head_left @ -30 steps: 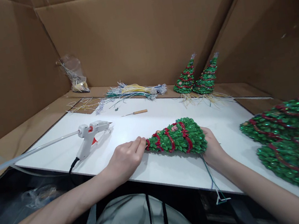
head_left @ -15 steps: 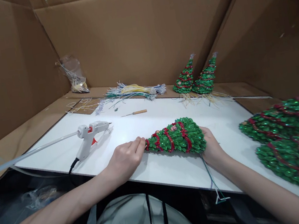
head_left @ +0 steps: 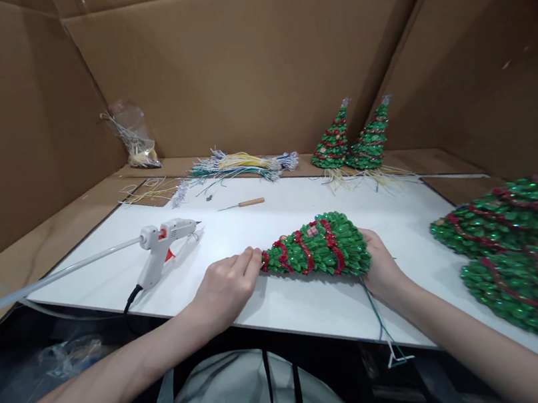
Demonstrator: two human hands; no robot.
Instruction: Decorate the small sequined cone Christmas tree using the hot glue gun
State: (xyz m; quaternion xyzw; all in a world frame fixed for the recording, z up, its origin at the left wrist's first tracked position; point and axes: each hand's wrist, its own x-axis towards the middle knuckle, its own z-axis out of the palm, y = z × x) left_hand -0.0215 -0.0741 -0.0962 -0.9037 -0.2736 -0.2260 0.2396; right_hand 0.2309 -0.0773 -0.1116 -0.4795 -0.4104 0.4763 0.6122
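A small green Christmas tree (head_left: 319, 246) with red garland lies on its side above the white board, its tip to the left and its wide base to the right. My left hand (head_left: 228, 285) is closed around the tip, which the fingers hide. My right hand (head_left: 381, 264) grips the base from the right; most of its fingers are behind the tree. Thin green and white wires (head_left: 380, 319) hang from the base, past the near edge of the board.
A white glue gun (head_left: 159, 248) stands left on the board (head_left: 105, 253). Behind lie an awl (head_left: 249, 202) and a wire bundle (head_left: 243, 163). Two finished-looking trees (head_left: 330, 138) stand at the back right; larger trees (head_left: 534, 283) lie at the right. Cardboard walls (head_left: 248, 63) surround the board.
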